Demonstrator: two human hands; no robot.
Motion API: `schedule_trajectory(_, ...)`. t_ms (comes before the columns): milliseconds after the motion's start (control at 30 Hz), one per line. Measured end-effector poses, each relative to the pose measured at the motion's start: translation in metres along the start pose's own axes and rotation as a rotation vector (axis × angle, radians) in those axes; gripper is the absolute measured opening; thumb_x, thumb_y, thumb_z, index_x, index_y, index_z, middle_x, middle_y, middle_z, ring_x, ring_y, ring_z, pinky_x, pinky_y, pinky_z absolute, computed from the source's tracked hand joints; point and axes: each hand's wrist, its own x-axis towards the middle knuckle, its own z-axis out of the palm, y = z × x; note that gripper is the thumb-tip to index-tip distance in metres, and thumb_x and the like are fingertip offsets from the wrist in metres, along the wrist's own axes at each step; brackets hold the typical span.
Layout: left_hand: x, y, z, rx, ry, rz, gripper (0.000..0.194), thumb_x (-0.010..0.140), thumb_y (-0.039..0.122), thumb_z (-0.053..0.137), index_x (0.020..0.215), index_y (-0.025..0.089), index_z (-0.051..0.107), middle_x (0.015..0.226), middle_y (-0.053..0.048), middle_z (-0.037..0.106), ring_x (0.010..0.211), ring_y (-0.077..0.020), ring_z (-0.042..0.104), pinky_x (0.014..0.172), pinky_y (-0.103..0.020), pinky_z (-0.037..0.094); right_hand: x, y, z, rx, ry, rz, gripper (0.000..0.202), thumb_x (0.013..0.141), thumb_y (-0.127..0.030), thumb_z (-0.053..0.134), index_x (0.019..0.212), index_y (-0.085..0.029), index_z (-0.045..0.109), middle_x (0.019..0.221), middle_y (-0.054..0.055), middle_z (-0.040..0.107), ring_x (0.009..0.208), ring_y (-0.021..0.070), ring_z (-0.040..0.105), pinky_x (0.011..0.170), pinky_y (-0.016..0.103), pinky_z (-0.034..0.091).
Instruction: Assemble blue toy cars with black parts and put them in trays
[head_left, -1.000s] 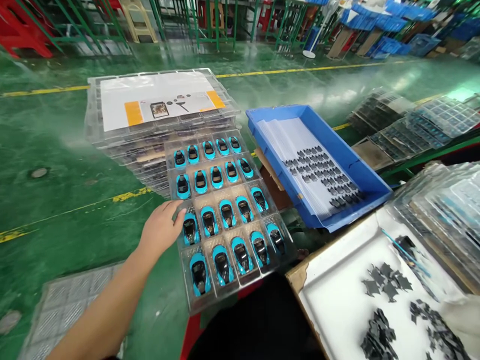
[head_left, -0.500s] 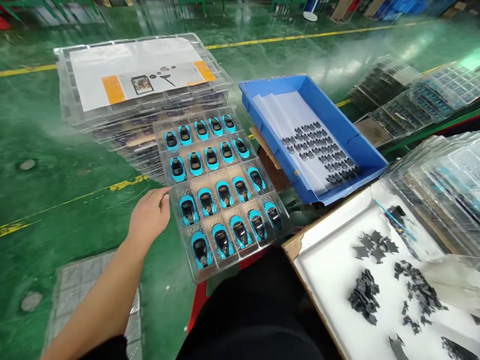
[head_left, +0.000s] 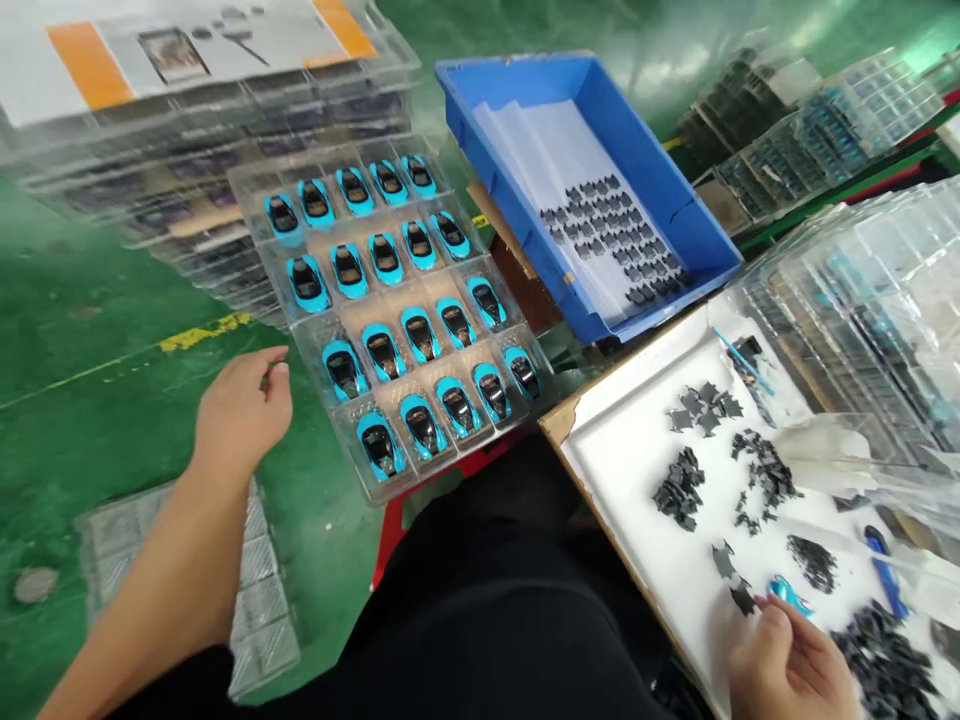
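Note:
A clear compartment tray [head_left: 420, 462] with rows of blue toy cars [head_left: 380, 447] lies tilted in front of me. My left hand [head_left: 244, 415] is just off its left edge, fingers loosely curled, a gap between thumb and forefinger and nothing visible in them. At lower right, my right hand [head_left: 799, 665] pinches a small dark grey plastic part [head_left: 742, 598] at its fingertips. A similar grey part [head_left: 723, 558] lies beside it on the white work surface [head_left: 622, 500]. Behind the fingers is a shiny blue piece [head_left: 787, 594], partly covered by the hand.
A blue bin [head_left: 577, 300] holds white sheets and rows of grey parts. Stacked trays stand at left [head_left: 300, 130] and right [head_left: 862, 270]. Heaps of dark parts [head_left: 679, 488] and a blue-handled tool [head_left: 885, 570] lie on the work surface. Another tray [head_left: 262, 600] rests on the floor.
My left hand has come away from the tray's edge. My right hand has come into view at lower right, at a grey part. The view has shifted toward the right and down.

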Motion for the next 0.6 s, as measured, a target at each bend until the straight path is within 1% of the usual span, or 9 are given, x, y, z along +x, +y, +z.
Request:
schedule_trajectory(67,-0.002,-0.001,0.001,-0.012,-0.035,-0.018,0.044,0.095,0.029,0.04,0.13,0.011,0.059,0.123,-0.012,0.066,0.106,-0.0225,0.06,0.101,-0.044,0.05,-0.001,-0.002,0.002,-0.056,0.024,-0.023,0.036,0.088,-0.038,0.063,0.11,-0.011,0.073,0.095,0.014,0.073,0.078,0.0276,0.066,0.071,0.039,0.053)
schedule_trajectory(133,-0.004,-0.002,0.005,-0.036,-0.069,-0.034,0.045,0.094,0.029,0.042,0.132,0.011,0.058,0.125,-0.012,0.065,0.106,-0.0228,0.06,0.1,-0.045,0.05,-0.001,-0.001,0.002,-0.049,0.0,-0.052,0.036,0.089,-0.038,0.062,0.11,-0.011,0.073,0.095,0.014,0.073,0.081,0.0279,0.068,0.076,0.04,0.054)
schedule_trajectory(300,-0.011,-0.002,0.016,-0.113,-0.147,-0.064,0.046,0.094,0.028,0.044,0.136,0.013,0.054,0.129,-0.012,0.064,0.103,-0.0232,0.064,0.096,-0.043,0.053,-0.001,0.001,0.002,-0.006,0.004,-0.066,0.036,0.09,-0.037,0.063,0.11,-0.01,0.073,0.096,0.014,0.073,0.076,0.024,0.066,0.069,0.034,0.052)
schedule_trajectory(400,-0.014,0.0,0.019,-0.138,-0.18,-0.071,0.047,0.095,0.029,0.044,0.139,0.015,0.051,0.133,-0.011,0.064,0.103,-0.0241,0.065,0.096,-0.043,0.052,-0.003,-0.007,0.002,-0.025,0.029,-0.09,0.034,0.09,-0.036,0.062,0.108,-0.009,0.074,0.094,0.014,0.073,0.075,0.0248,0.067,0.068,0.035,0.052)
schedule_trajectory(500,-0.015,0.001,0.018,-0.151,-0.196,-0.083,0.048,0.096,0.03,0.043,0.141,0.015,0.05,0.134,-0.012,0.063,0.101,-0.0251,0.065,0.094,-0.044,0.052,-0.005,-0.013,0.002,-0.045,0.043,-0.104,0.031,0.089,-0.033,0.061,0.105,-0.01,0.075,0.093,0.013,0.073,0.073,0.0246,0.067,0.069,0.036,0.053)
schedule_trajectory(600,-0.018,0.0,0.018,-0.186,-0.193,-0.08,0.046,0.097,0.028,0.043,0.141,0.016,0.048,0.138,-0.01,0.061,0.1,-0.0227,0.066,0.09,-0.04,0.053,-0.005,-0.014,0.003,-0.034,0.058,-0.128,0.029,0.088,-0.032,0.062,0.103,-0.011,0.075,0.092,0.013,0.073,0.076,0.0254,0.067,0.075,0.039,0.054)
